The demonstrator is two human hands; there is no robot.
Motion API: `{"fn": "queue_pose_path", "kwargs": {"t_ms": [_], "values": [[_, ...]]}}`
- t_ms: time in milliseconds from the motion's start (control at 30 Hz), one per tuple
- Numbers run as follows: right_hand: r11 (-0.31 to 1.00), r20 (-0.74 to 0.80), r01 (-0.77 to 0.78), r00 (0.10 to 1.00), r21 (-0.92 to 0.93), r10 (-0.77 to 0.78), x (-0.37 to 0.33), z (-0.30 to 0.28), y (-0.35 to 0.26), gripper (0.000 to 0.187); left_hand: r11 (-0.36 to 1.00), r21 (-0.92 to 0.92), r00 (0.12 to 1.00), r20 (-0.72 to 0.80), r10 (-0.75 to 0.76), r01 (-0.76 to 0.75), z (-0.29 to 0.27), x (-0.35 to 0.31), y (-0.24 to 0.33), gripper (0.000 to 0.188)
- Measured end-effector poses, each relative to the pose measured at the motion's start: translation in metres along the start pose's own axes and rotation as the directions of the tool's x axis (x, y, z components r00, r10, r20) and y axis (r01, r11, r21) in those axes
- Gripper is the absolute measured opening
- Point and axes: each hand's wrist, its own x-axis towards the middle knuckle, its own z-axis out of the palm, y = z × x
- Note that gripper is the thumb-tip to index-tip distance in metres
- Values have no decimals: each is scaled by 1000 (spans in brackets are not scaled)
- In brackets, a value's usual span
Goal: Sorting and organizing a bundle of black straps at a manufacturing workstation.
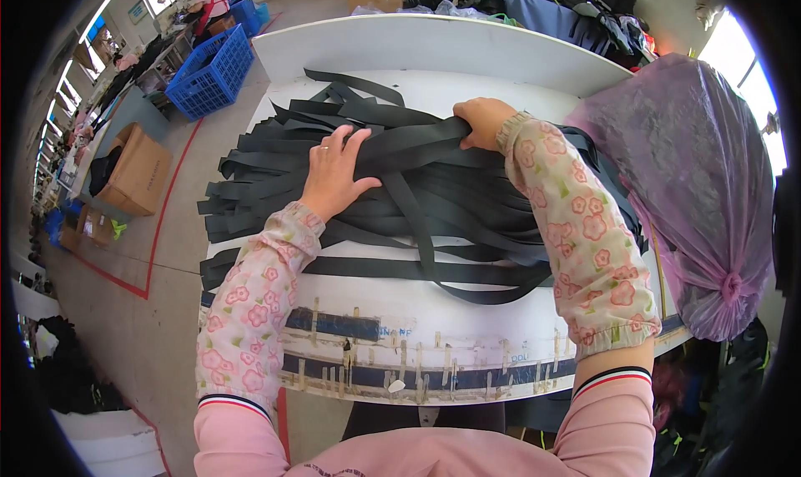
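Observation:
A thick pile of dark webbing straps (pixel 476 201) lies across the white table (pixel 367 297), with many cut ends fanned out on the left. Closed round one wide strap (pixel 409 147) near the pile's far side is my right hand (pixel 484 122). That strap runs leftward from it to my left hand (pixel 335 168), which rests on the straps with fingers and thumb spread. A single strap loops down from the middle of the pile toward the near side. Floral sleeve covers are on both my forearms.
A white raised board (pixel 434 39) borders the table's far side. At the right stands a tied purple plastic bag (pixel 684 176). Blue crate (pixel 209 72) and cardboard box (pixel 138 168) sit to the left; a person (pixel 209 1) is farther back. Tape strips line the near edge.

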Motion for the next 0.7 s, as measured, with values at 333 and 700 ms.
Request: {"fn": "queue_pose_path", "kwargs": {"t_ms": [333,700], "values": [[973,-4,186,982,140,-187,-40,-49,-40,42,556,-825,947,90,308,-103,-45,78,65,65],[996,-34,94,995,-8,-94,-75,11,-16,48,994,-88,880,463,104,-71,-61,68,-30,19]]}}
